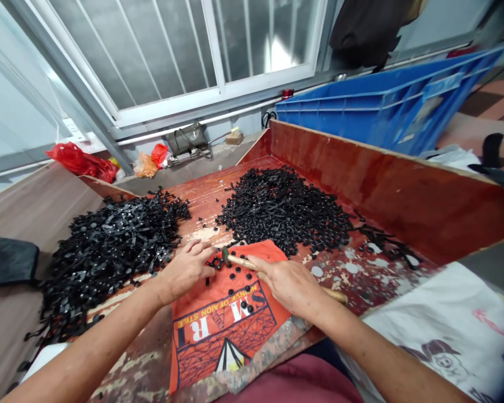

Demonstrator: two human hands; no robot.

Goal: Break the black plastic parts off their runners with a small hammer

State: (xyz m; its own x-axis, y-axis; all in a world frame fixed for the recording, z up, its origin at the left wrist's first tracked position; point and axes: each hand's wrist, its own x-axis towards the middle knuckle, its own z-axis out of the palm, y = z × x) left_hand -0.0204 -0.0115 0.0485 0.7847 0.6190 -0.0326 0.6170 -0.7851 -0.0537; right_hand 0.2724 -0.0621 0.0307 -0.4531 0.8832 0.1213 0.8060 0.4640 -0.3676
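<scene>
My right hand (288, 280) is wrapped round the wooden handle of a small hammer (246, 263), its dark head pointing left. Just left of that head, the thumb and fingers of my left hand (190, 270) close on the edge of a small black plastic part (215, 262). The part lies on an orange printed cloth (193, 355) in front of me. Several small round black pieces (243, 305) are scattered over the cloth. Fingers partly hide the held part, so its full shape does not show.
Two heaps of black parts lie on the worn red tabletop: a left heap (121, 240) and a right heap (285, 207). Behind the red wooden side board (382, 179) stands a blue crate (340, 112). A white printed sack (453, 324) is at right, red plastic bags (82, 162) at left.
</scene>
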